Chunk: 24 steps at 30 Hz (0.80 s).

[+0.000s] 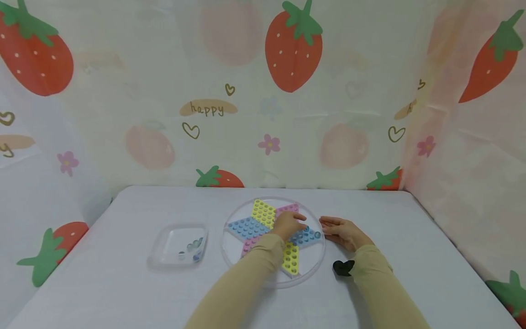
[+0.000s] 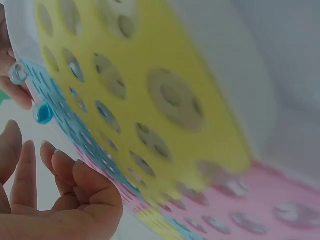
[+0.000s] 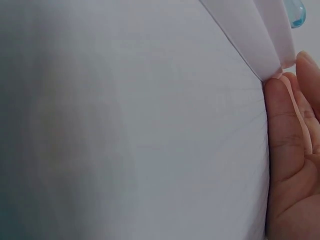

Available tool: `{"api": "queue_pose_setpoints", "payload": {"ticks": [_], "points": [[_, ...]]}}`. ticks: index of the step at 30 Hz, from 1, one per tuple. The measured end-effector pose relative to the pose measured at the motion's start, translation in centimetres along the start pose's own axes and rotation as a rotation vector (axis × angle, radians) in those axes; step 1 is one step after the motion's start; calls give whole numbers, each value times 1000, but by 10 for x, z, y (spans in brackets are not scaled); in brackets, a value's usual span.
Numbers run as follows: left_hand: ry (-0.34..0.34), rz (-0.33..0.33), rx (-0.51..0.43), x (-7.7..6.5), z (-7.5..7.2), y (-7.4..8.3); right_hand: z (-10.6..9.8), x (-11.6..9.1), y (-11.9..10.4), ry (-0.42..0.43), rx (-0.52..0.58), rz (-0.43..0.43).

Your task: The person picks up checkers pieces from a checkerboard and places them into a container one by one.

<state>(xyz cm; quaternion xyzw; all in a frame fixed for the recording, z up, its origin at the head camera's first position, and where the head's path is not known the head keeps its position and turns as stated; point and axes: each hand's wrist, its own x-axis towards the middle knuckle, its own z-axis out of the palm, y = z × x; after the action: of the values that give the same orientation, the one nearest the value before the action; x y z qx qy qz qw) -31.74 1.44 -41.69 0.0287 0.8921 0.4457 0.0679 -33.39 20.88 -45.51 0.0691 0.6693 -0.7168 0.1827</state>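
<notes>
A round Chinese checkers board (image 1: 234, 258) has a star of yellow, pink and blue sections full of holes. My left hand (image 1: 286, 225) hovers over its right half, fingers loosely bent. In the left wrist view, nothing shows between the fingers of that hand (image 2: 75, 200). Two marbles sit toward the tip of the right blue section: an outer marble (image 1: 318, 235) and a blue marble (image 2: 43, 112). At the board's right rim, my right hand (image 1: 345, 232) has its fingers extended. The right wrist view shows those fingers (image 3: 285, 135) against the rim (image 3: 272, 45).
Left of the board stands a clear square tray (image 1: 158, 262) with several marbles (image 1: 195, 245) gathered in its right side. A black object (image 1: 343, 267) is at my right wrist. The white table (image 1: 102, 292) ends at a strawberry-patterned curtain (image 1: 246, 82) behind and at the sides.
</notes>
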Motion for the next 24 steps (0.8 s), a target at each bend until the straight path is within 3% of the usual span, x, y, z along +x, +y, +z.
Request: {"api": "queue_pose_setpoints", "payload": {"ticks": [13,24], "points": [[-5,-97,94,0,7,5,0,0,0,-22,17,-6],[34,-115,235,6,15,2,1,0,-1,-6,20,2]]}}
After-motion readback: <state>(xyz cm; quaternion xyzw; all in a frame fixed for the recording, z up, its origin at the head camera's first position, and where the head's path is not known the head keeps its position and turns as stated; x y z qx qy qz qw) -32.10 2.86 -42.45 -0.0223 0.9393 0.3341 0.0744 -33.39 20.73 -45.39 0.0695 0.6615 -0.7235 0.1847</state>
